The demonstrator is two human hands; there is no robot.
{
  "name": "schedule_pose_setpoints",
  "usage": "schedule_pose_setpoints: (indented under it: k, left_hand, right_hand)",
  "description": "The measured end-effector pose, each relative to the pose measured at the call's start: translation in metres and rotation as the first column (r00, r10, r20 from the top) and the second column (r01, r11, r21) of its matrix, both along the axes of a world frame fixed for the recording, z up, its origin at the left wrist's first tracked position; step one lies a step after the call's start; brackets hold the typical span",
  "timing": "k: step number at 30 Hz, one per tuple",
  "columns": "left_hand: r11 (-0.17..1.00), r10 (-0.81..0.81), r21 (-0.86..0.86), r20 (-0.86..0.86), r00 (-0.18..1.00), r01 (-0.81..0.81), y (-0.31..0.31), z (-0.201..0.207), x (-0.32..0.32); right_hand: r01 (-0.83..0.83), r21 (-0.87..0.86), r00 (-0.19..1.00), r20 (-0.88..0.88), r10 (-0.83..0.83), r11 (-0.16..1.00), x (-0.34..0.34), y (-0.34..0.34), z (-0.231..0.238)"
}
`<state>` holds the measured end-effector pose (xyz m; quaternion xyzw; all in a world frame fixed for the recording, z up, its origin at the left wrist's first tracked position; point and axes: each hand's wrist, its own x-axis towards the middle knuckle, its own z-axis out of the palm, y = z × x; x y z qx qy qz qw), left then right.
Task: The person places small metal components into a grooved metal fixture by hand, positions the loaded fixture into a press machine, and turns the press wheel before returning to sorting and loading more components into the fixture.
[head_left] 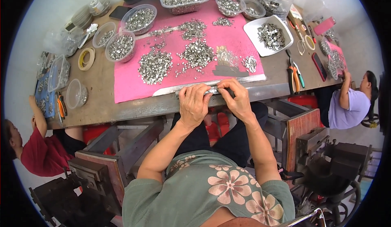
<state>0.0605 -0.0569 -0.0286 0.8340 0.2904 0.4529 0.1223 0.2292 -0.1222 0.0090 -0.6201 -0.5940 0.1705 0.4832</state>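
Observation:
At the table's front edge my left hand (194, 104) and my right hand (236, 99) are close together, thumbs and fingers pinched. Between their fingertips shows a small shiny silver metal piece (212, 90); its exact shape is too small to tell. A dark narrow bar lies under the fingers, mostly covered by them. Just beyond is a pink mat (134, 89) with heaps of small silver metal pieces (155, 66) on it. A flat patch of thin pieces (227, 57) sits beside a grey strip (230, 71), beyond my right hand.
Clear plastic tubs (120, 47) of metal pieces stand at the back and left. A white tray (281, 25) holds more. Orange-handled pliers (293, 78), a red phone (319, 67) and a tape roll (86, 59) lie around. Two other people (350, 99) sit at either side.

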Motion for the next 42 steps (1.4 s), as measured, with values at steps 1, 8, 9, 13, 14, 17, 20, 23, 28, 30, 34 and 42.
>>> schedule_pose_setpoints:
  k: [1,8,9,13,14,17,20,23,28,30,34,42]
  left_hand:
    - [1.000,0.000,0.000,0.000,1.000,0.000,0.000,0.000,0.000]
    - [1.000,0.004,0.001,-0.009,1.000,-0.004,0.000,-0.001,-0.001]
    - [1.000,0.006,0.006,-0.010,1.000,-0.006,0.000,-0.002,-0.001]
    - [1.000,-0.003,-0.002,-0.007,1.000,0.003,0.000,0.000,0.000]
    - [1.000,0.000,-0.004,-0.010,1.000,0.000,0.000,0.000,-0.001]
    - [1.000,-0.005,-0.006,-0.006,1.000,0.005,0.000,0.001,0.001]
    - [1.000,-0.002,-0.003,-0.007,1.000,0.002,0.000,0.001,0.000]
    - [1.000,-0.001,-0.006,-0.009,1.000,0.001,0.000,0.001,-0.001]
    - [1.000,-0.005,-0.011,-0.012,1.000,0.005,0.000,0.002,-0.002]
    - [1.000,-0.008,-0.003,-0.005,1.000,0.008,0.001,0.001,-0.002]
    - [1.000,0.001,0.000,-0.020,1.000,-0.001,0.000,0.001,-0.001]
    - [1.000,-0.016,-0.002,-0.007,1.000,0.016,0.000,0.000,0.002]
  right_hand:
    - [-0.009,0.014,0.999,0.040,0.009,1.000,0.001,0.000,0.000]
    - [-0.020,0.051,0.996,0.084,0.016,0.998,0.000,0.001,0.002]
    - [-0.015,0.052,0.996,0.090,0.010,0.999,-0.001,0.002,0.002]
    - [0.007,0.031,0.998,0.070,-0.009,1.000,0.000,0.002,0.002]
    - [0.008,0.030,0.997,0.071,-0.010,1.000,0.000,0.002,0.002]
    - [-0.007,0.042,0.986,0.167,0.000,0.999,0.002,0.000,0.002]
    - [-0.050,0.162,0.938,0.347,-0.010,0.986,-0.002,-0.003,0.001]
    - [-0.104,0.200,0.877,0.480,-0.005,0.974,0.000,-0.010,0.001]
    - [0.083,0.164,0.925,0.354,-0.138,0.983,0.040,0.000,0.010]
    - [0.172,0.129,0.882,0.422,-0.211,0.977,0.058,0.009,0.009]
    - [0.200,0.005,0.892,0.412,-0.185,0.980,0.065,0.023,0.006]
    - [0.127,-0.173,0.883,0.469,-0.032,0.977,0.071,0.033,0.007]
